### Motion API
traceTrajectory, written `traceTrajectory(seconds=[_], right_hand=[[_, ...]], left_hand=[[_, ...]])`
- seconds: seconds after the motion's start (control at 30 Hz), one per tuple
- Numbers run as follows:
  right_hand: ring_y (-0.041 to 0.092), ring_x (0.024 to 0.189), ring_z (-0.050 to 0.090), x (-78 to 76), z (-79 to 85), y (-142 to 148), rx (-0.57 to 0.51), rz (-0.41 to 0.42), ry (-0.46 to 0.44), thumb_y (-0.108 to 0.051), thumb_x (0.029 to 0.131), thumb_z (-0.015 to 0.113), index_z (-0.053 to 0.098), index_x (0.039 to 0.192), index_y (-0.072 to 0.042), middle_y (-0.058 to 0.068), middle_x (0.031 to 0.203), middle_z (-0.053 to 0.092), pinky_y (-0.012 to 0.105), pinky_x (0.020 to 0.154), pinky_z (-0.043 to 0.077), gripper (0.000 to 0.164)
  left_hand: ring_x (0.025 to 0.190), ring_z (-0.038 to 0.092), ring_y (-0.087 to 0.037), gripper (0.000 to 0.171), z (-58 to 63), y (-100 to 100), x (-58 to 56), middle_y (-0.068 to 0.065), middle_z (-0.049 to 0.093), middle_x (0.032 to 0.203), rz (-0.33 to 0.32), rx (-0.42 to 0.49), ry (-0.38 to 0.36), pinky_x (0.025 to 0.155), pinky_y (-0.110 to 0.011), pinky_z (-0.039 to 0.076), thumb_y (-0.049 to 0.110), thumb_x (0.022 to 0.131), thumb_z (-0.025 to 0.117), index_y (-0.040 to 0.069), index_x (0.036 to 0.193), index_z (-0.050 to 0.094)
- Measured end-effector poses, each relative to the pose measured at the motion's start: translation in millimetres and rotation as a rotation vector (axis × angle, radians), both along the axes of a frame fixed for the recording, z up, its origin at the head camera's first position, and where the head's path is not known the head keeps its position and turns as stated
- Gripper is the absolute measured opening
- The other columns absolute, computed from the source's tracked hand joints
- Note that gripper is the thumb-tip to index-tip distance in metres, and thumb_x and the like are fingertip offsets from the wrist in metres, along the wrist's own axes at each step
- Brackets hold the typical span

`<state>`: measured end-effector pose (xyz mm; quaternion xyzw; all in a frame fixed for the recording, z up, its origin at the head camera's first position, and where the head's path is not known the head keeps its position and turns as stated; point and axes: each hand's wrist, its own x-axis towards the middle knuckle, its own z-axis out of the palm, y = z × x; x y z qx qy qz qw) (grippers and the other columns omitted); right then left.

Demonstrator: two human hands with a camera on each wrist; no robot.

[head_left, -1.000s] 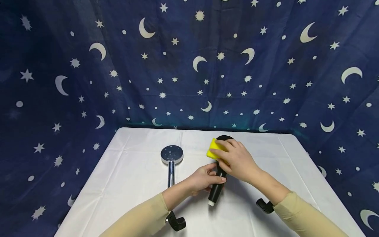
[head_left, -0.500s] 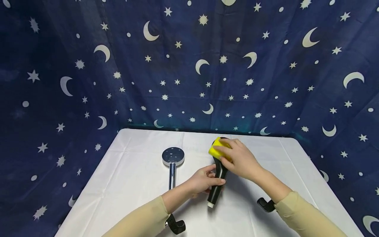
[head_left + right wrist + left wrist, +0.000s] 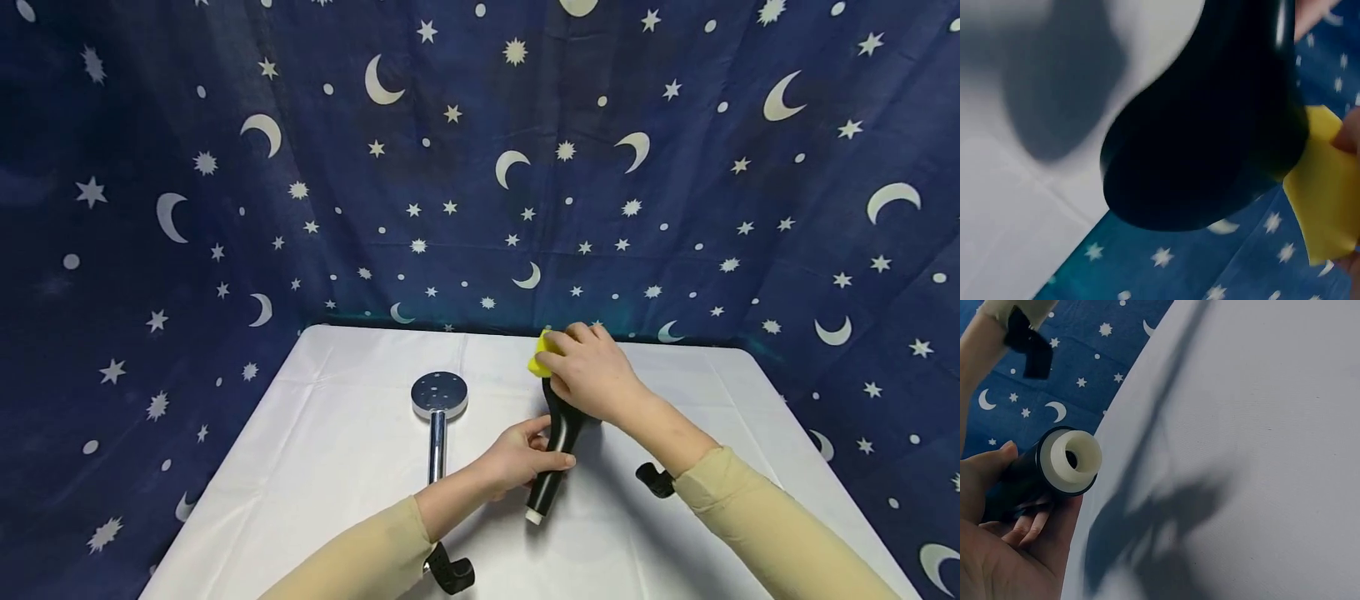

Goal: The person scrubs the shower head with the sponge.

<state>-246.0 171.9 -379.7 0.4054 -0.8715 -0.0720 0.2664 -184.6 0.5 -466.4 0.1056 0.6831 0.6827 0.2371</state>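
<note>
My left hand [image 3: 517,457] grips the handle of a black shower head [image 3: 558,429], its thumb across the front. The handle's white threaded end [image 3: 1079,456] faces the left wrist camera. My right hand [image 3: 596,371] pinches a yellow sponge [image 3: 541,354] at the upper left of the shower head. From the right wrist, the sponge [image 3: 1322,187] meets the side edge of the black head [image 3: 1204,144], and only fingertips [image 3: 1350,131] of the right hand show. In the head view that hand hides most of the round head.
A chrome shower head [image 3: 439,396] lies face up on the white-covered table [image 3: 337,467], left of the black one; my left forearm covers its lower handle. Black wrist cameras [image 3: 450,575] hang from both forearms. A dark blue curtain [image 3: 465,167] with moons and stars stands behind the table.
My right hand and the sponge have moved up along the shower head toward its far edge. The black head has turned slightly, while the left hand keeps its hold on the handle.
</note>
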Motion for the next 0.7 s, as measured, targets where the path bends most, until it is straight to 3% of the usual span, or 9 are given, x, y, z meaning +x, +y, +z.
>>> traceTrajectory(seconds=[0.17,0.27,0.37,0.43,0.6,0.7], right_hand=[[0.028,0.095,0.055,14.8,-4.9,-8,0.132,0.122,-0.013,-0.027,0.079,0.082,0.073,0.097,-0.021,0.001,0.107,0.064,0.044,0.082,0.046,0.021],[0.027,0.093,0.053,6.8,-2.0,-10,0.14,0.08,0.004,-0.029,0.079,0.082,0.073,0.096,-0.02,0.001,0.104,0.064,0.044,0.082,0.045,0.02],[0.027,0.091,0.054,-9.3,5.8,-7,0.074,0.006,-0.042,-0.025,0.085,0.074,0.075,0.098,-0.019,0.001,0.104,0.067,0.043,0.08,0.043,0.014],[0.027,0.091,0.055,-19.0,10.5,-3,0.009,-0.068,-0.124,-0.024,0.09,0.067,0.078,0.101,-0.02,0.002,0.105,0.07,0.043,0.079,0.043,0.016],[0.029,0.099,0.058,-36.0,17.8,15,-0.177,-0.311,-0.457,-0.025,0.097,0.055,0.077,0.119,-0.016,0.005,0.118,0.071,0.047,0.086,0.046,0.032],[0.03,0.1,0.061,-44.4,16.6,30,-0.284,-0.407,-0.629,-0.026,0.1,0.051,0.072,0.127,-0.012,0.008,0.12,0.07,0.051,0.088,0.048,0.037]], left_hand=[[0.079,0.071,-0.017,0.053,-4.2,0,-0.4,-0.002,0.074,0.097,-0.017,0.001,0.008,0.064,-0.032,0.059,0.012,0.09,0.079,0.014,0.139,0.059],[0.081,0.072,-0.019,0.054,-2.9,0,-1.7,-0.003,0.074,0.096,-0.019,0.012,0.006,0.067,-0.034,0.06,0.011,0.091,0.078,0.012,0.141,0.057],[0.083,0.073,-0.021,0.06,-1.1,2,-1.9,-0.005,0.073,0.095,-0.02,0.042,-0.004,0.07,-0.035,0.06,0.008,0.091,0.078,0.012,0.146,0.054],[0.082,0.073,-0.021,0.063,-0.8,3,-0.7,-0.006,0.072,0.094,-0.024,0.046,0.0,0.071,-0.034,0.06,0.006,0.091,0.077,0.013,0.148,0.053],[0.085,0.072,-0.019,0.068,-1.8,1,3.6,-0.009,0.072,0.104,-0.045,0.043,0.008,0.076,-0.033,0.06,0.005,0.09,0.078,0.014,0.152,0.05],[0.088,0.074,-0.024,0.07,-2.7,-2,5.2,-0.014,0.072,0.11,-0.052,0.05,0.003,0.078,-0.035,0.061,0.004,0.09,0.078,0.013,0.153,0.049]])
